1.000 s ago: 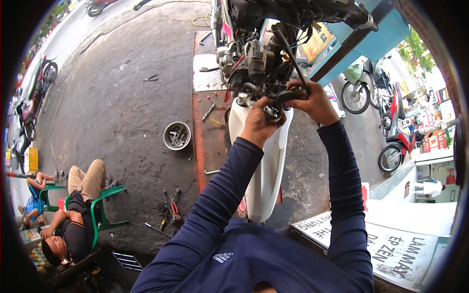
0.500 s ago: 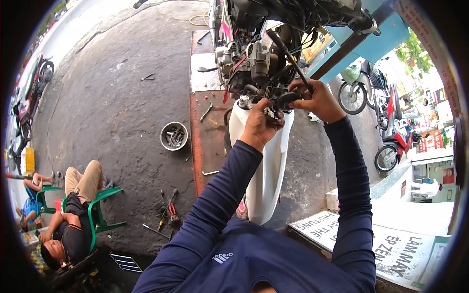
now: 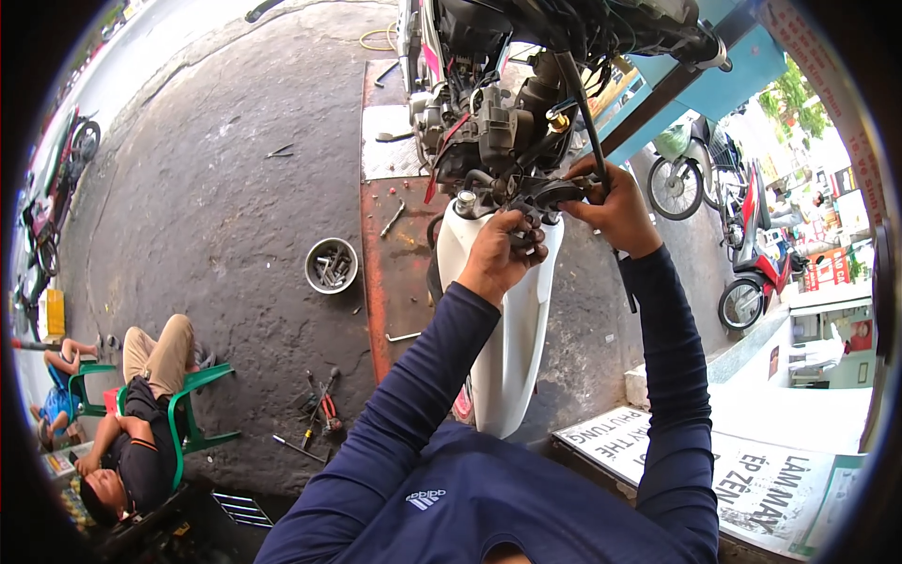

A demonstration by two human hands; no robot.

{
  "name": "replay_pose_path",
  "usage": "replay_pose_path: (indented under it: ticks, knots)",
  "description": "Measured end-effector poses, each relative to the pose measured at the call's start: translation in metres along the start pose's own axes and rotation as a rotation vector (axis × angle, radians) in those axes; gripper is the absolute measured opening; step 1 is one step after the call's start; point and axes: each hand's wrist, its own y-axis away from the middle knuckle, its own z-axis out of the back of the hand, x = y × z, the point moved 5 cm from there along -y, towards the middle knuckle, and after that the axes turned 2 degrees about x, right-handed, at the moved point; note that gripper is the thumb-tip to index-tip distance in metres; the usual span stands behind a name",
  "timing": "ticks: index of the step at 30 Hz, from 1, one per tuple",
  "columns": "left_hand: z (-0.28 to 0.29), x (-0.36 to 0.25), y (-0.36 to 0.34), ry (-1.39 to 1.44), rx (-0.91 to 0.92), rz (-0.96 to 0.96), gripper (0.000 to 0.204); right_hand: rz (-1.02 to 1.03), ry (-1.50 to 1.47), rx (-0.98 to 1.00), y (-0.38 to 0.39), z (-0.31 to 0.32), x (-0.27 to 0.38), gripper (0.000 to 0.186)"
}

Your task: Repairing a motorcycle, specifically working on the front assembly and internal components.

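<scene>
Both my hands work at the lower end of a partly stripped motorcycle point(image 3: 493, 132), over its long white body panel point(image 3: 498, 357). My left hand point(image 3: 503, 254) is closed on a small dark part, mostly hidden by its fingers, just below a silver cap point(image 3: 466, 200). Beside it, my right hand point(image 3: 615, 211) grips a black rounded part point(image 3: 554, 193), thumb pressed on its edge, with the fingers partly hidden behind it. A long black hose point(image 3: 583, 103) runs from above down to my right hand.
A metal bowl point(image 3: 331, 265) of parts and several tools point(image 3: 319, 414) lie left of the rusty ramp point(image 3: 385, 310). At lower left, a person point(image 3: 160, 367) reclines on a green chair, another point(image 3: 58, 399) sits behind. Parked motorbikes point(image 3: 742, 301) stand right, near a white signboard point(image 3: 761, 479).
Both my hands have shifted slightly downward, the right one also a little rightward. The black hose now stands further right and more upright.
</scene>
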Motion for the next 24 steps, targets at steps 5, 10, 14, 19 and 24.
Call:
replay_pose_path:
  ticks: [5, 10, 14, 19, 24]
  knots:
    - [-0.002, -0.004, 0.006, -0.009, -0.018, 0.036, 0.006, -0.018, 0.070, 0.046, -0.002, -0.001, 0.009, 0.030]
    - [-0.005, -0.006, 0.007, -0.040, -0.027, 0.076, 0.006, 0.078, 0.314, 0.063, -0.002, -0.008, 0.017, 0.029]
    - [-0.005, -0.008, 0.009, -0.083, -0.068, 0.120, 0.007, -0.058, 0.093, 0.010, 0.002, -0.003, 0.010, 0.029]
    - [-0.008, -0.014, 0.012, -0.059, -0.067, 0.170, 0.010, 0.116, 0.193, 0.243, 0.006, 0.004, 0.021, 0.028]
    - [-0.006, -0.029, 0.014, -0.206, -0.100, 0.167, 0.019, 0.109, 0.273, 0.427, 0.006, 0.006, 0.023, 0.034]
